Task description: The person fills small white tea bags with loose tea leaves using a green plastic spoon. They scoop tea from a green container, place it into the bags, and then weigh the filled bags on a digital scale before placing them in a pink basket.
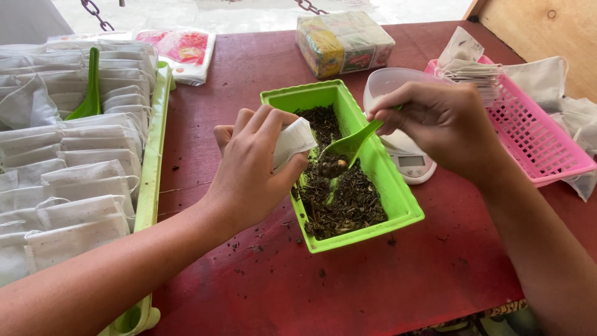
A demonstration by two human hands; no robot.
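Observation:
My left hand (252,165) grips a small white filter bag (292,142) and holds it open over a green rectangular tray (398,205) filled with dark dried leaves (348,202). My right hand (438,124) holds a green plastic spoon (348,146) by its handle. The spoon's bowl carries a heap of the leaves and sits right at the bag's mouth, above the tray.
A long green tray (149,174) at the left holds several filled white bags and a second green spoon (90,87). A pink basket (535,140) of empty bags stands at the right, with a small scale (413,165) and white bowl (388,84) behind the tray. Packaged boxes (345,42) lie at the back.

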